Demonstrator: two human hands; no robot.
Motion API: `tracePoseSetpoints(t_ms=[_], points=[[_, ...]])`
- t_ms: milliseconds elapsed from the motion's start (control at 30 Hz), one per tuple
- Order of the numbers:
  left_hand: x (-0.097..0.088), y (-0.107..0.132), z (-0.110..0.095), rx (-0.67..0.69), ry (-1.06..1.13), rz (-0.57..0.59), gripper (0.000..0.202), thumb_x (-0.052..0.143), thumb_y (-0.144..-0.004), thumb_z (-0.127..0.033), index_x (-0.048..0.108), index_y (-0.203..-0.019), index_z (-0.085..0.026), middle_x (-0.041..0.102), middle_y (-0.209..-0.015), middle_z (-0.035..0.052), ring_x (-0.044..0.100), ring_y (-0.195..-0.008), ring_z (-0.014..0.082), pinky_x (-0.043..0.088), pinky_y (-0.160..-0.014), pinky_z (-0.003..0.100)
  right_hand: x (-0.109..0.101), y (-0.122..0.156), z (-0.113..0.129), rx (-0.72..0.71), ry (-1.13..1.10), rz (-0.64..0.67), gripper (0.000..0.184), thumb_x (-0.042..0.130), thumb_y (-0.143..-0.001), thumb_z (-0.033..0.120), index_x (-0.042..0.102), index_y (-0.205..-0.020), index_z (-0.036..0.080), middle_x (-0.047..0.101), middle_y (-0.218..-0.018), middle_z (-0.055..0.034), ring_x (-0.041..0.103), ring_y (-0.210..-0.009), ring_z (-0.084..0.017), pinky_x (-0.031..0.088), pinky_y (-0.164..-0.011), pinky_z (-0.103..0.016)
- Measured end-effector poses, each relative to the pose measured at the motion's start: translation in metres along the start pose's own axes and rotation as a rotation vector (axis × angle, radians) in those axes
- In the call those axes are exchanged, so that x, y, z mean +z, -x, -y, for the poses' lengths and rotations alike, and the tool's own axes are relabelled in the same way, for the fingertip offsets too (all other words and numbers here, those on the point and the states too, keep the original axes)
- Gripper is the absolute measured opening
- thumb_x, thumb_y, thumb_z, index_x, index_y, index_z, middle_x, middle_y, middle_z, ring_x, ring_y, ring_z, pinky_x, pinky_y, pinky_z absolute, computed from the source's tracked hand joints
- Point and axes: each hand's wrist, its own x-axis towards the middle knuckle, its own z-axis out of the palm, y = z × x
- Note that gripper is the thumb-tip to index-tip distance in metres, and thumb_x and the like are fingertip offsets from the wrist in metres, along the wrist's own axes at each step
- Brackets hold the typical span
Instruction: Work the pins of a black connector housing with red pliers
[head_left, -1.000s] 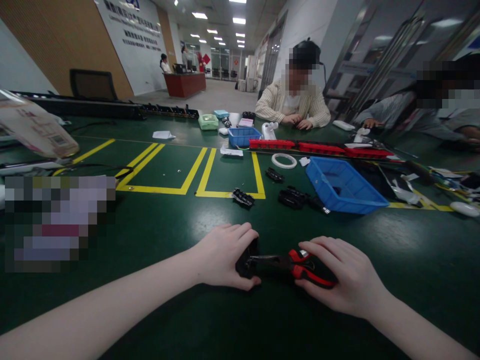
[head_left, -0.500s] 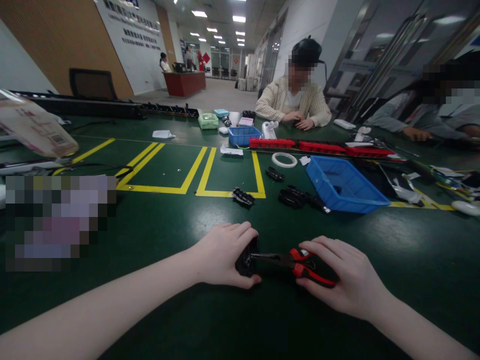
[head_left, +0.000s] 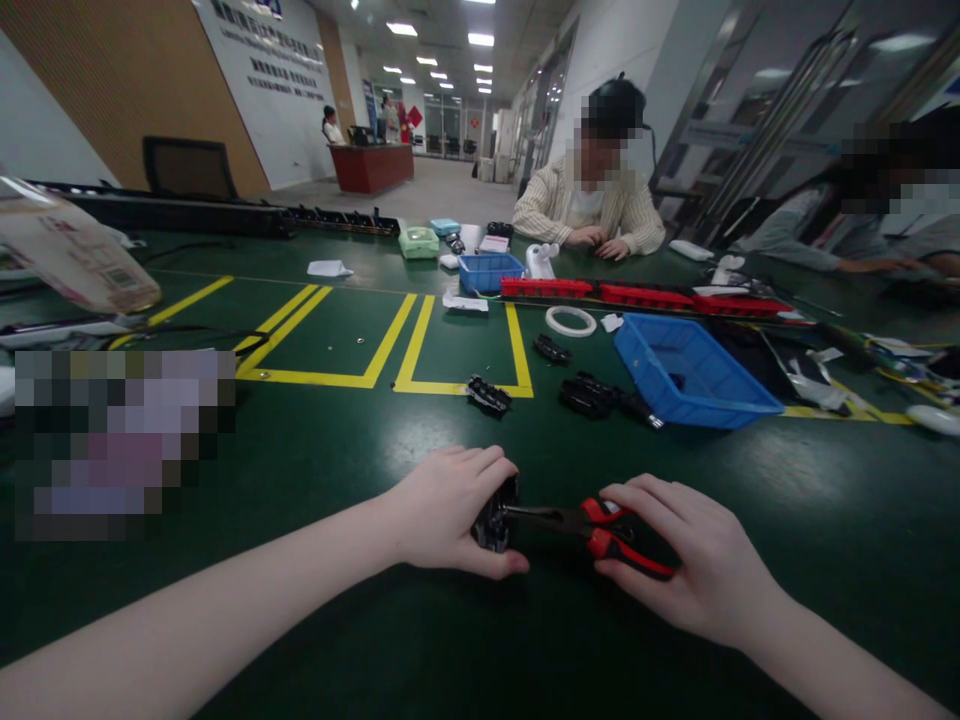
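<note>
- The black part [head_left: 493, 522] is pinched between the thumb and fingers of the left hand [head_left: 444, 510], toward the near edge of the tabletop [head_left: 450, 650]; whether it rests on the surface cannot be told.
- The red-handled pliers [head_left: 574, 520] are held by the right hand [head_left: 697, 560], their handles being set between its thumb and curled fingers.
- The black part is met by the plier tips; whether anything is gripped there cannot be told.
- A loose black piece [head_left: 488, 396] is laid over the yellow tape [head_left: 431, 388], farther from the near edge than the hands.
- More black pieces [head_left: 591, 396] are gathered just beside the blue bin [head_left: 720, 412], which is placed toward the right edge.
- At the far edge, a person [head_left: 585, 215] in striped sleeves is seated.
</note>
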Motion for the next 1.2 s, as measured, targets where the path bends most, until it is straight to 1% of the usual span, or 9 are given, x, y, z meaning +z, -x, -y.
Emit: tracePoseSetpoints(t_ms=[100, 200, 267, 400, 533, 700, 833, 1067, 1200], points=[[0.0008, -0.0003, 0.0014, 0.021, 0.015, -0.002, 0.065, 0.057, -0.071, -0.069, 0.052, -0.108, -0.015, 0.059, -0.098, 0.0050, 0.058, -0.081, 0.0213, 0.048, -0.072, 0.037, -0.0008, 0.0011, -0.0012, -0.088, 0.092, -0.074, 0.043, 0.060, -0.078, 0.042, 0.054, -0.112, 0.018, 0.064, -0.094, -0.0106, 0.061, -0.076, -0.019, 0.048, -0.063, -0.032], [0.0009, 0.0001, 0.0013, 0.022, -0.005, -0.005, 0.066, 0.055, -0.072, -0.070, 0.051, -0.110, -0.016, 0.058, -0.098, 0.0047, 0.058, -0.081, 0.0210, 0.048, -0.072, 0.036, -0.0006, 0.0018, -0.0011, -0.095, 0.094, -0.089, 0.042, 0.060, -0.078, 0.042, 0.054, -0.112, 0.018, 0.064, -0.094, -0.0107, 0.061, -0.075, -0.019, 0.048, -0.062, -0.032], [0.0003, 0.0006, 0.0004, 0.008, -0.018, -0.003, 0.067, 0.056, -0.072, -0.069, 0.049, -0.112, -0.015, 0.057, -0.100, 0.0050, 0.058, -0.081, 0.0210, 0.048, -0.071, 0.036, 0.0001, 0.0018, -0.0005, -0.052, 0.053, -0.065, 0.041, 0.060, -0.077, 0.043, 0.056, -0.110, 0.018, 0.065, -0.093, -0.0101, 0.061, -0.074, -0.018, 0.048, -0.061, -0.031], [-0.0015, 0.0014, -0.0020, -0.025, -0.010, -0.005, 0.067, 0.060, -0.073, -0.063, 0.045, -0.117, -0.016, 0.055, -0.104, 0.0054, 0.058, -0.082, 0.0206, 0.049, -0.071, 0.035, 0.0007, 0.0002, 0.0013, 0.055, -0.057, 0.053, 0.035, 0.059, -0.078, 0.040, 0.056, -0.107, 0.021, 0.065, -0.093, -0.0071, 0.062, -0.076, -0.018, 0.050, -0.063, -0.030], [-0.0016, 0.0010, -0.0030, -0.021, -0.017, 0.001, 0.066, 0.061, -0.073, -0.061, 0.046, -0.117, -0.015, 0.056, -0.104, 0.0058, 0.058, -0.081, 0.0208, 0.049, -0.070, 0.035, -0.0001, -0.0012, 0.0026, 0.082, -0.097, 0.089, 0.034, 0.060, -0.077, 0.039, 0.055, -0.107, 0.022, 0.064, -0.094, -0.0062, 0.063, -0.079, -0.018, 0.052, -0.065, -0.031], [0.0019, 0.0001, 0.0003, 0.016, -0.052, -0.022, 0.067, 0.056, -0.071, -0.069, 0.051, -0.110, -0.015, 0.058, -0.096, 0.0052, 0.058, -0.078, 0.0217, 0.048, -0.069, 0.036, 0.0000, 0.0002, 0.0010, 0.030, -0.019, 0.014, 0.038, 0.061, -0.076, 0.041, 0.056, -0.107, 0.021, 0.065, -0.093, -0.0078, 0.062, -0.076, -0.018, 0.050, -0.063, -0.031], [0.0026, 0.0003, 0.0023, 0.034, -0.021, -0.020, 0.067, 0.053, -0.071, -0.072, 0.052, -0.108, -0.016, 0.059, -0.097, 0.0046, 0.059, -0.079, 0.0209, 0.048, -0.069, 0.035, -0.0007, 0.0006, -0.0008, -0.033, 0.065, -0.052, 0.043, 0.061, -0.076, 0.043, 0.055, -0.110, 0.019, 0.065, -0.095, -0.0099, 0.062, -0.078, -0.020, 0.049, -0.064, -0.032], [-0.0006, 0.0003, -0.0015, 0.003, -0.027, 0.004, 0.065, 0.061, -0.069, -0.066, 0.052, -0.110, -0.016, 0.059, -0.099, 0.0052, 0.058, -0.080, 0.0210, 0.048, -0.069, 0.035, -0.0003, -0.0026, 0.0007, -0.069, 0.114, -0.019, 0.043, 0.062, -0.075, 0.046, 0.054, -0.108, 0.018, 0.065, -0.093, -0.0091, 0.061, -0.074, -0.019, 0.048, -0.061, -0.032], [-0.0006, 0.0000, -0.0015, 0.002, -0.010, 0.004, 0.064, 0.062, -0.069, -0.065, 0.052, -0.110, -0.016, 0.059, -0.098, 0.0047, 0.058, -0.079, 0.0206, 0.048, -0.069, 0.035, 0.0014, -0.0024, 0.0001, -0.037, 0.101, -0.012, 0.044, 0.061, -0.076, 0.046, 0.054, -0.110, 0.019, 0.064, -0.096, -0.0096, 0.060, -0.080, -0.020, 0.048, -0.065, -0.034]])
